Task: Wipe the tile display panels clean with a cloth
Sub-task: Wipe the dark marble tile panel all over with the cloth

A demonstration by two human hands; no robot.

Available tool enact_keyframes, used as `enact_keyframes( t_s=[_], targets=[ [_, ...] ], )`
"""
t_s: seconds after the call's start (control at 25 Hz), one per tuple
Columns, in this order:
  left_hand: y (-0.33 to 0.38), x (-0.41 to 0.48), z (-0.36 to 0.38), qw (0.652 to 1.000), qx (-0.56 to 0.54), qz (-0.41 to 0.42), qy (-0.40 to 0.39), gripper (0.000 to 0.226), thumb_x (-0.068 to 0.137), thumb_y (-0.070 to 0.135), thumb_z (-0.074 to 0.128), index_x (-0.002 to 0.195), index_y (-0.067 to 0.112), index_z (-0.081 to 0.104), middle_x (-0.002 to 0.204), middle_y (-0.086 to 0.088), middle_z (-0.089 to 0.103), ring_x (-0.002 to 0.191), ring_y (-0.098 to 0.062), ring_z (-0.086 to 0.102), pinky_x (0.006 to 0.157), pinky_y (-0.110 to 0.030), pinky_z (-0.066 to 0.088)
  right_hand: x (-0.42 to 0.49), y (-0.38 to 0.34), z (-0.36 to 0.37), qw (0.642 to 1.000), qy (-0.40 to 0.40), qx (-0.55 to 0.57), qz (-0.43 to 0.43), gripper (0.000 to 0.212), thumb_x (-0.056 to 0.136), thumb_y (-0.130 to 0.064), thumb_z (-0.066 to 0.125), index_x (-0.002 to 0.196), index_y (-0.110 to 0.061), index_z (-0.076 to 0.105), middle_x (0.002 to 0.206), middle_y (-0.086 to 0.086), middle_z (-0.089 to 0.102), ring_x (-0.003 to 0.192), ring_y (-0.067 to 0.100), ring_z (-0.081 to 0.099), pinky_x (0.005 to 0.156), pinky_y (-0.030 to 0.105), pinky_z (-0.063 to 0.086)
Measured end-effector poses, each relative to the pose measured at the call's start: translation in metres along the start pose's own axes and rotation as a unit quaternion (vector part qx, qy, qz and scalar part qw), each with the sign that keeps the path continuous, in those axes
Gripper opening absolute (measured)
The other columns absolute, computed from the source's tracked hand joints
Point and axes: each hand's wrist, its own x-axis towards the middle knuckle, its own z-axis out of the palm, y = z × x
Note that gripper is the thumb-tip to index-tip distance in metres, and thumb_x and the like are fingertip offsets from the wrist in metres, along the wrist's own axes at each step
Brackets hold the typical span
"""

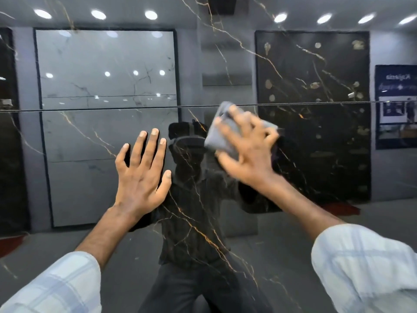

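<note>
Left hand [140, 177] flat on the tile panel [225, 245], fingers spread — right hand [246, 152] presses a grey cloth [216, 136], open-palmed, below the seam [135, 108].

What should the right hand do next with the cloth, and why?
Probably sweep the cloth sideways along the seam: the right hand presses it at that line on the dark panel, while the left hand braces flat beside it.
</note>
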Motion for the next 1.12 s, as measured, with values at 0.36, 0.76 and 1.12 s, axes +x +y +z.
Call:
enact_keyframes(
  t_s=[0.36, 0.76, 1.12],
  targets=[
    [0.074, -0.022, 0.014, 0.991, -0.026, 0.128, -0.013, 0.08, 0.091, 0.053, 0.056, 0.16, 0.017, 0.04, 0.172, -0.004, 0.024, 0.16, -0.033, 0.018, 0.124, -0.059, 0.016, 0.011, 0.023, -0.006, 1.0, 0.021, -0.001, 0.022, 0.071, 0.079, -0.051, 0.067, 0.148, -0.045, 0.053, 0.165, -0.008, 0.037, 0.143, 0.025, 0.041, 0.1, 0.051, 0.028],
    [0.073, -0.025, 0.016, 0.991, -0.025, 0.128, -0.007, 0.078, 0.094, 0.051, 0.054, 0.162, 0.017, 0.037, 0.173, -0.004, 0.023, 0.16, -0.034, 0.017, 0.125, -0.056, 0.018, -0.011, 0.029, -0.008, 0.997, 0.008, -0.037, -0.064, 0.071, 0.08, -0.05, 0.063, 0.15, -0.04, 0.053, 0.165, -0.003, 0.037, 0.143, 0.03, 0.042, 0.098, 0.053, 0.029],
    [0.075, -0.025, 0.015, 0.992, -0.033, 0.124, -0.002, 0.076, 0.095, 0.05, 0.053, 0.161, 0.017, 0.039, 0.172, -0.003, 0.024, 0.16, -0.033, 0.018, 0.125, -0.055, 0.019, -0.022, 0.038, -0.006, 0.997, 0.06, -0.024, 0.036, 0.071, 0.076, -0.046, 0.067, 0.146, -0.04, 0.057, 0.162, -0.004, 0.043, 0.139, 0.028, 0.046, 0.099, 0.052, 0.029]
  ],
)
